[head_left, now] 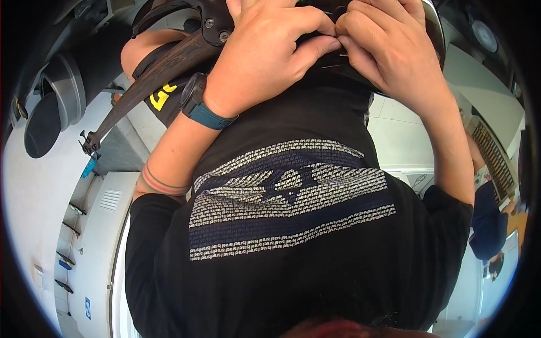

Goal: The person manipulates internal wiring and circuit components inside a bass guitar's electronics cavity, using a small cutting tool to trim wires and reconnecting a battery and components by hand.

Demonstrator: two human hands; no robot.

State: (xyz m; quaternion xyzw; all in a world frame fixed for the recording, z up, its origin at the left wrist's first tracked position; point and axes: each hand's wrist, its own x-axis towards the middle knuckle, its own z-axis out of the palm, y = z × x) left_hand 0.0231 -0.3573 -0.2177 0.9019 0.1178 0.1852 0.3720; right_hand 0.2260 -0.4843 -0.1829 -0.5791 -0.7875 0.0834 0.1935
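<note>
An electric guitar [163, 70] with a dark wood neck lies across my lap, its slim head end with small tuners pointing to the lower left. Two screws show where the neck meets the glossy black body [440, 34]. My left hand [270, 48], with a watch [194, 93] on its wrist, is over the body, thumb and index finger pinched together. My right hand [389, 48] meets it there with curled, closed fingers. The fingertips of both hands touch or nearly touch. Whatever they pinch is too small or hidden to make out.
On the left stand a grey and black rounded object [62, 93] and a pale wall or cabinet [93, 236] with several small tools hung along it. To the right are a slotted wooden rack [493, 155], a light worktop [484, 84] and another person in dark clothes [489, 225].
</note>
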